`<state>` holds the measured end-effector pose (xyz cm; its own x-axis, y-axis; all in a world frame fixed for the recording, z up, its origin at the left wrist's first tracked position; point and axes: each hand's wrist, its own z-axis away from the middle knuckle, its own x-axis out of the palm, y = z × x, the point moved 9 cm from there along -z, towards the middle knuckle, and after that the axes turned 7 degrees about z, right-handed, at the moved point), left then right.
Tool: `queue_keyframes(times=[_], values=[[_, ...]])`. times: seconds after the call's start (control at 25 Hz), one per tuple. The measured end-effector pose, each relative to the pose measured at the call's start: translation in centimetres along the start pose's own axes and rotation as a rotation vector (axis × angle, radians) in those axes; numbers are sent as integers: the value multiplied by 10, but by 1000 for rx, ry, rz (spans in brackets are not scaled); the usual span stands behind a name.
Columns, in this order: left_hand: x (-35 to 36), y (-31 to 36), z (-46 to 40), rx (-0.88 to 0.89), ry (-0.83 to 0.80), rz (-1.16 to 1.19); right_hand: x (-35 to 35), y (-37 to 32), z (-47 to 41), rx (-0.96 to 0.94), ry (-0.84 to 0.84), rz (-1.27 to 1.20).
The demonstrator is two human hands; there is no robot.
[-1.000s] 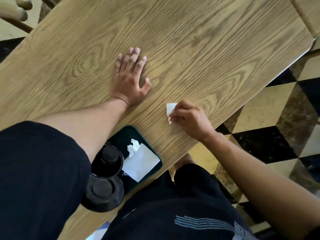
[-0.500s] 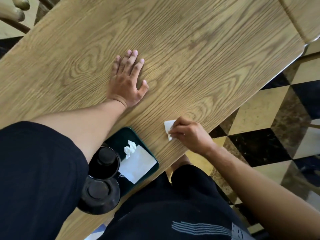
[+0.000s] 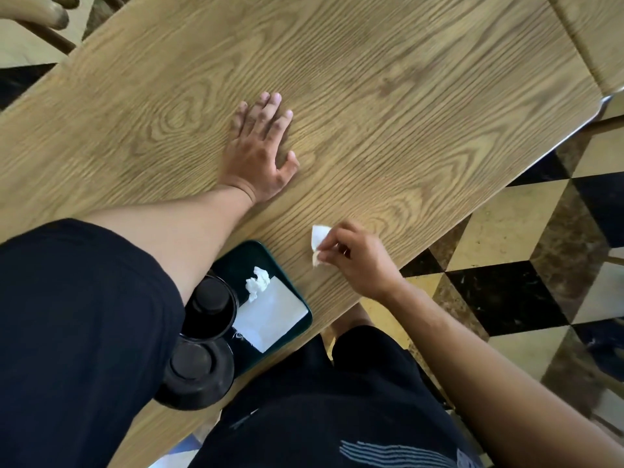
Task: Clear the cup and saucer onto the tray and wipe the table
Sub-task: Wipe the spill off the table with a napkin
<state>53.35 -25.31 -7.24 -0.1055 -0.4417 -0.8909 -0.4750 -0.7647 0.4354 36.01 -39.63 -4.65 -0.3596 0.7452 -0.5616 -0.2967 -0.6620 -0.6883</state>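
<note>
The cup (image 3: 211,307) and the saucer (image 3: 197,371) already sit together at the near end of the dark green tray (image 3: 250,255), the cup just beyond the saucer and touching or almost touching it; both are black and partly hidden under the left forearm, so which is which is a best reading. Beside them on the tray lie a flat white napkin (image 3: 270,315) and a crumpled tissue (image 3: 258,282). The clearing part therefore looks done, and what remains is the wiping. The right hand (image 3: 358,258) pinches a small folded piece of white tissue (image 3: 318,238) between thumb and fingertips, a narrow grip, low over the wooden bench (image 3: 388,96) near its near edge and just beside the tray's corner. The left hand (image 3: 260,150) lies flat on the bench farther in, fingers straight and spread, holding nothing and apparently bracing. Most of the bench surface stretches beyond both hands, and no stain or spill is plain on it, so how much wiping is left cannot be judged; disposing of the held tissue on the tray would probably close the job.
</note>
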Motion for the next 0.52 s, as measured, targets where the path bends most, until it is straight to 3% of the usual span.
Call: queue_keyframes(times=[0.12, 0.2, 0.24, 0.36, 0.52], values=[[1, 0, 0, -1, -1, -9, 11, 7, 1, 194, -201, -424], [1, 0, 0, 0, -7, -6, 6, 20, -6, 289, -222, -487], [1, 0, 0, 1, -7, -2, -7, 28, -13, 268, -154, -332], [1, -1, -1, -11, -7, 9, -59, 25, -23, 20, 279, 237], [2, -2, -1, -13, -20, 10, -108, 49, -26, 129, 618, 297]])
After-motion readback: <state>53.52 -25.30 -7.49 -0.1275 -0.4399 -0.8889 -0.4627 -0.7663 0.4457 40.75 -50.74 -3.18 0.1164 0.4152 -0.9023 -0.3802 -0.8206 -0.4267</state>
